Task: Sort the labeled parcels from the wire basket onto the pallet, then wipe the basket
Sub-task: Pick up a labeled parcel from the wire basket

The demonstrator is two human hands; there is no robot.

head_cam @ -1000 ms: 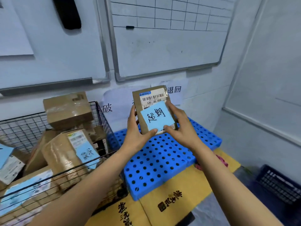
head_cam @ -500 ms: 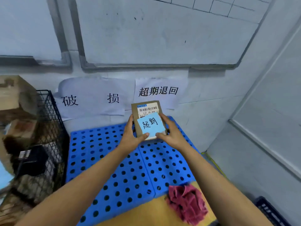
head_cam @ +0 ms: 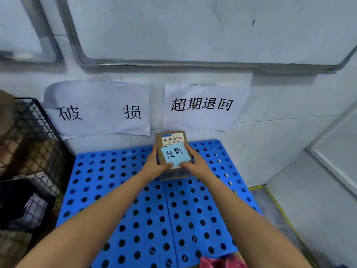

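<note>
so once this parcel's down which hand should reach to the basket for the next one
Left, probably: the wire basket stands left of the pallet, nearer the left hand; the right hand would have to cross over. Both grip the parcel.

1. Left edge of frame: black wire basket (head_cam: 36,128) is cut off by the edge. The brown boxes inside are blurred, count unclear.
2. Lower left: dark object with checked patch (head_cam: 25,206) is blurred, can't identify.
3. Centre: small brown cardboard parcel (head_cam: 170,135) has its sides covered by left hand (head_cam: 154,167) and right hand (head_cam: 196,165), fingertips hidden behind it. The underside is unseen, so can't tell if it touches the blue perforated plastic pallet (head_cam: 108,190).
4. On the parcel: white barcode label (head_cam: 172,141), fine print too small to read.
5. Bottom edge: red crumpled cloth (head_cam: 220,263), cut off.
6. Top: metal-framed whiteboard (head_cam: 193,26), cut off by the top edge.
</note>
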